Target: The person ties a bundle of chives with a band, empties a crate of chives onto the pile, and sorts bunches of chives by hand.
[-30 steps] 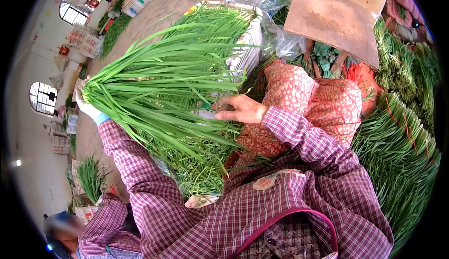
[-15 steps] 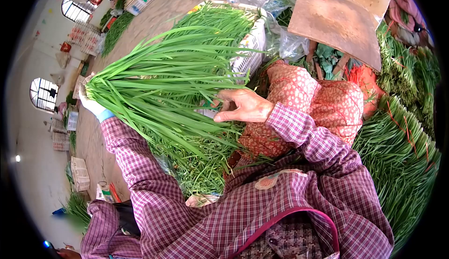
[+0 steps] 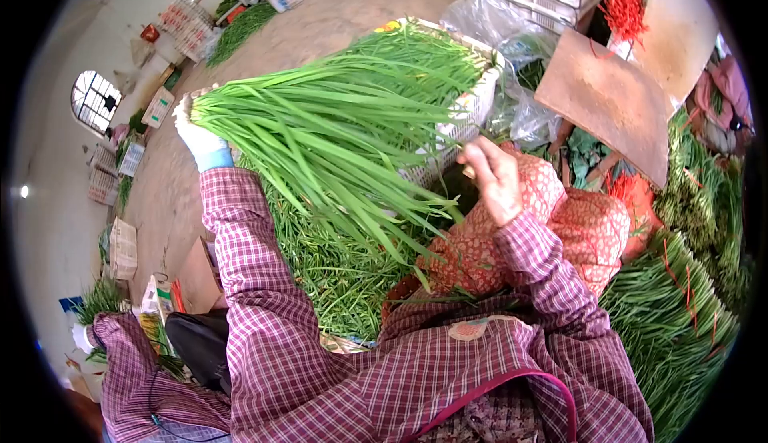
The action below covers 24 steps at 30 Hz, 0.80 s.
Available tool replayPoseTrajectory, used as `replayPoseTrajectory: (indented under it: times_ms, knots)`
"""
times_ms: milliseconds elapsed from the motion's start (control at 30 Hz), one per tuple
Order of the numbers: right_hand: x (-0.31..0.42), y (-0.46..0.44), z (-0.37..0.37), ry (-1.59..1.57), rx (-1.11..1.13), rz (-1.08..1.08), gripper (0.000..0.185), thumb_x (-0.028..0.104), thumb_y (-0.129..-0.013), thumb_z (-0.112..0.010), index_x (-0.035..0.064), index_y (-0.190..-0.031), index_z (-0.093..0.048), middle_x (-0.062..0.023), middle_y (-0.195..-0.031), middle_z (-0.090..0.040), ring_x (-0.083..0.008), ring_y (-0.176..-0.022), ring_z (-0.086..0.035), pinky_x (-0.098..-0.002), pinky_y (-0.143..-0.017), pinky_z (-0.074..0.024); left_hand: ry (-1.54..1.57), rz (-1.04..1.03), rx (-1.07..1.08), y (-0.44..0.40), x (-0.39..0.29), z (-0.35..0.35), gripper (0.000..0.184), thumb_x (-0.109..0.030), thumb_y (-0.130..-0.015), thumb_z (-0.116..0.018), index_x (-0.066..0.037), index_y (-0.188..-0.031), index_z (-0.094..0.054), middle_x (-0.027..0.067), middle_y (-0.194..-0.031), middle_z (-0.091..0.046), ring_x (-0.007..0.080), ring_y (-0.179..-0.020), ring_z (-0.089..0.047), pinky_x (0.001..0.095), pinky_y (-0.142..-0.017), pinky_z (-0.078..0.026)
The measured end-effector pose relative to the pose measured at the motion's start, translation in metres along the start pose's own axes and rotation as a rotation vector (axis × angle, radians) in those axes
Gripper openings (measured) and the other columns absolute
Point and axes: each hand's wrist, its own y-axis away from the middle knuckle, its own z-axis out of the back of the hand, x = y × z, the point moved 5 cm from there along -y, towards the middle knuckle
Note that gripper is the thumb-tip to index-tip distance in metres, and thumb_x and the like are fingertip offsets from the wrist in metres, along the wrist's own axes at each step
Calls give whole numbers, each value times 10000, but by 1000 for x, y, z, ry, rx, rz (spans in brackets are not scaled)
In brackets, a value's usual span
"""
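Observation:
My left hand (image 3: 198, 133), in a white glove, grips a bunch of long green leaves (image 3: 328, 115) by its pale root end. The leaves fan out to the right over a heap of loose greens (image 3: 336, 283). Beyond the bunch stands a white crate (image 3: 480, 99) filled with similar greens. My right hand (image 3: 494, 177) is bare and closed near the leaf tips, in front of the crate's corner. Something small and pale shows at its fingers, too small to make out. Patterned red cloth (image 3: 560, 227) covers my knees.
A brown board (image 3: 608, 95) stands at the upper right, with red ties (image 3: 624, 17) behind it. Tied green bundles (image 3: 672, 307) lie at the right. Clear plastic bags (image 3: 524, 115) lie beside the crate. Another person's plaid sleeve (image 3: 132, 371) is at the lower left.
The view has shifted, so the room appears moved. My right hand has gone from open fingers by the leaf tips to closed, nearer the crate's corner. My left hand still holds the bunch.

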Motion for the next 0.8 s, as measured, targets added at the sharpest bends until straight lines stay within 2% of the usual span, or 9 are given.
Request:
replayPoseTrajectory:
  times_ms: [100,133,200,233,300,467,600,733,800]
  knots:
    - [-25,-3,23,218,262,33,229,151,-955,-489,-8,-913,-648,-53,-778,-648,-91,-719,-573,-239,-657,-464,63,-27,56,-2,-3,1,133,-159,-908,-475,-51,-832,-486,95,-804,-535,265,-834,-540,477,-953,-428]
    - [-15,-3,28,438,367,152,311,271,-930,-553,8,-1081,-622,-91,-786,-654,-177,-738,-616,-307,-698,-492,59,-31,53,4,-4,-8,102,-141,-895,-502,-52,-848,-486,91,-797,-534,256,-819,-544,460,-922,-449]
    - [-11,-4,45,860,297,287,582,435,-857,-615,30,-1262,-513,-159,-928,-649,-305,-862,-630,-416,-765,-498,74,-47,57,17,-5,-32,84,-123,-883,-528,-53,-864,-486,87,-790,-534,247,-804,-548,444,-891,-470]
    - [-12,-12,54,1022,267,167,779,549,-789,-627,51,-1349,-412,-208,-1120,-597,-387,-1039,-568,-475,-855,-464,7,-61,115,26,-5,-47,85,-129,-896,-516,-53,-871,-487,77,-791,-530,239,-816,-547,431,-892,-467]
    - [6,-27,58,824,191,169,828,524,-759,-662,23,-1358,-384,-235,-1244,-509,-393,-1146,-494,-456,-924,-426,-97,-91,277,38,0,-70,81,-136,-900,-527,-71,-909,-481,65,-792,-532,220,-819,-548,398,-856,-470]
    - [65,-52,-30,457,237,430,1056,522,-634,-747,-6,-1400,-247,-253,-1338,-394,-397,-1231,-402,-468,-1017,-337,-340,-158,209,96,26,-134,234,-86,-835,-624,-58,-1037,-509,77,-837,-586,214,-776,-608,323,-720,-508]
    - [54,-67,-79,447,218,471,1254,522,-534,-815,-29,-1433,-138,-267,-1413,-302,-401,-1300,-328,-478,-1091,-267,-302,-117,369,136,66,-161,307,97,-794,-631,-33,-1062,-555,60,-966,-603,137,-863,-614,234,-731,-524]
    - [20,-64,-66,326,210,423,1287,467,-538,-839,6,-1464,-73,-240,-1468,-236,-385,-1354,-257,-474,-1128,-212,-130,32,442,158,87,-163,330,63,-779,-649,-24,-1078,-541,64,-984,-603,167,-889,-622,285,-759,-544]
    - [8,-64,-62,263,234,376,1251,524,-590,-803,42,-1475,-63,-195,-1505,-192,-398,-1371,-217,-476,-1133,-197,-42,84,467,150,109,-156,360,17,-766,-684,-6,-1090,-531,66,-964,-606,197,-872,-634,314,-776,-546]
